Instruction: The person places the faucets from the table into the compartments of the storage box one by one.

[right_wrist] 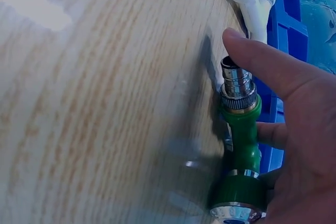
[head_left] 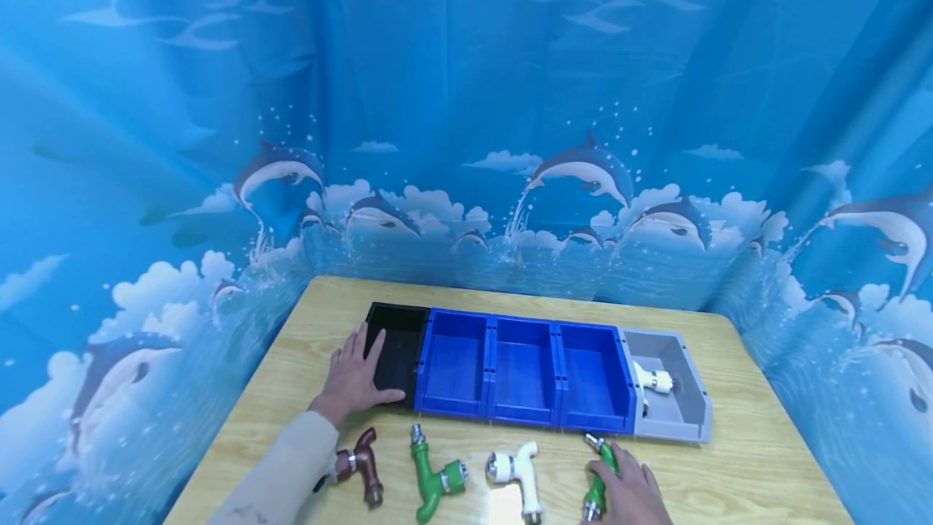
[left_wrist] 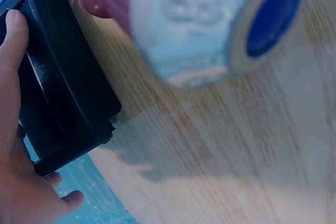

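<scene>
My left hand (head_left: 357,375) is spread over the black bin (head_left: 398,355) at the row's left end. Its thumb lies over the bin's near part, and the left wrist view shows that thumb (left_wrist: 14,40) against the black plastic. My right hand (head_left: 632,486) holds a green tap (head_left: 599,488) with silver ends, in front of the row's right side. In the right wrist view the thumb (right_wrist: 262,59) passes the ribbed metal end of this tap (right_wrist: 244,135), and fingertips touch its far side. The palm hides part of it.
Three blue bins (head_left: 523,367) and a grey bin (head_left: 696,428) continue the row; a white tap (head_left: 653,380) lies in the grey one. Before the row lie a brown tap (head_left: 364,464), another green tap (head_left: 430,476) and another white tap (head_left: 523,472) on the wooden table (head_left: 765,460). Dolphin-print curtains surround it.
</scene>
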`<state>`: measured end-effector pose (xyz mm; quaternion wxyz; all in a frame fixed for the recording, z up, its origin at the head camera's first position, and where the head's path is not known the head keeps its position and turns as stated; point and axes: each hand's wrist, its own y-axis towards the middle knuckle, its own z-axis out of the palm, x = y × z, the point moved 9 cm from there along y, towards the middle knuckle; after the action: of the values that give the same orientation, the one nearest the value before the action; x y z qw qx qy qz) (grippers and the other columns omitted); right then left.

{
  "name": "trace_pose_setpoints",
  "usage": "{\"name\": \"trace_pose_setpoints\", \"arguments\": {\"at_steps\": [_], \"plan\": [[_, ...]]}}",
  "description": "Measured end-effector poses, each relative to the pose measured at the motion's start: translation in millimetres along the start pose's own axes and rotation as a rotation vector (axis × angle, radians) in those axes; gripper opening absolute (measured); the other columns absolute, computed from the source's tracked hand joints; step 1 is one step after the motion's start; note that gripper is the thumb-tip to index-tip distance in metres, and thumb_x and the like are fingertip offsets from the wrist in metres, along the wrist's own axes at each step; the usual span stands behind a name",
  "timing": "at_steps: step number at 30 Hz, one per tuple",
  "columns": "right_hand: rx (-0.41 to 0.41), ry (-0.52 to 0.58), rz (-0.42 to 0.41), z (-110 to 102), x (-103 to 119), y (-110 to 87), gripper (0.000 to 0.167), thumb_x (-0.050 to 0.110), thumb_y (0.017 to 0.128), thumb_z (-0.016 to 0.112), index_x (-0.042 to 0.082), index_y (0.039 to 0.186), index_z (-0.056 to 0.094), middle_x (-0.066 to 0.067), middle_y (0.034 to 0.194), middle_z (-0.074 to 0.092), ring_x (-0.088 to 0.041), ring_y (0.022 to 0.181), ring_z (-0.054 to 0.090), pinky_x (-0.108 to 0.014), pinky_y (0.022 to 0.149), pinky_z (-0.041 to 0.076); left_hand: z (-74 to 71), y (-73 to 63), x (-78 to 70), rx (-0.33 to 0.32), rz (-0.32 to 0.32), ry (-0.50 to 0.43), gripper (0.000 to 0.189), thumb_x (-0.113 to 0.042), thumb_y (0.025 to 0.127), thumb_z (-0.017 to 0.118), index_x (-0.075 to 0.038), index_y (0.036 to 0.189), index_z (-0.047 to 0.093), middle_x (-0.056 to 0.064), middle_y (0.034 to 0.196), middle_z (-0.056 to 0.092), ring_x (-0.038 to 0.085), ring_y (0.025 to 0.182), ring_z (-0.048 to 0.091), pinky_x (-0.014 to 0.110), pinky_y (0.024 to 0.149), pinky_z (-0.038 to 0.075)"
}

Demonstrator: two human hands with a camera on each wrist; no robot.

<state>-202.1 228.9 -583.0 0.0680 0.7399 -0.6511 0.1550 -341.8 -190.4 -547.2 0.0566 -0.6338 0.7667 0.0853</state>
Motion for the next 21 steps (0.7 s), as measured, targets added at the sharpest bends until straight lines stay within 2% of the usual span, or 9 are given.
{"name": "trace_pose_setpoints", "arguments": {"at_steps": [6, 9, 14, 21], "plan": [[0.039, -0.024, 0.011, 1.0, 0.0, 2.2, 0.079, 0.055, 0.045, 0.089, 0.013, 0.108, 0.066, -0.031, 0.126, 0.052, -0.047, 0.118, 0.048, -0.062, 0.096, 0.038, -0.1, -0.9, -1.4, 0.012, -0.007, -0.004, 0.123, -0.071, 0.067, 0.073, -0.008, 0.156, 0.015, 0.026, 0.159, 0.007, 0.046, 0.144, 0.013, 0.068, 0.108, 0.024], [0.024, -0.037, -0.003, 0.7, 0.3, 1.6, 0.078, 0.056, 0.044, 0.088, 0.014, 0.105, 0.066, -0.029, 0.124, 0.053, -0.045, 0.115, 0.051, -0.059, 0.094, 0.04, 0.6, -1.9, -1.1, 0.015, -0.008, -0.011, 0.123, -0.07, 0.067, 0.073, -0.007, 0.156, 0.016, 0.026, 0.159, 0.007, 0.045, 0.144, 0.012, 0.068, 0.108, 0.023], [0.019, -0.038, -0.013, 1.0, 0.1, 2.1, 0.075, 0.058, 0.044, 0.088, 0.017, 0.102, 0.065, -0.029, 0.123, 0.054, -0.045, 0.114, 0.051, -0.058, 0.092, 0.041, -0.3, -2.6, -0.4, 0.017, -0.013, -0.007, 0.122, -0.069, 0.068, 0.073, -0.005, 0.155, 0.017, 0.026, 0.159, 0.006, 0.045, 0.145, 0.011, 0.068, 0.109, 0.023], [0.048, -0.03, 0.017, 2.8, -1.3, 3.0, 0.075, 0.058, 0.046, 0.087, 0.017, 0.104, 0.065, -0.032, 0.126, 0.051, -0.047, 0.118, 0.048, -0.06, 0.094, 0.039, -2.7, -4.0, -1.0, 0.006, -0.024, -0.031, 0.121, -0.067, 0.068, 0.074, -0.004, 0.155, 0.018, 0.025, 0.159, 0.007, 0.044, 0.145, 0.011, 0.068, 0.109, 0.023]]}}
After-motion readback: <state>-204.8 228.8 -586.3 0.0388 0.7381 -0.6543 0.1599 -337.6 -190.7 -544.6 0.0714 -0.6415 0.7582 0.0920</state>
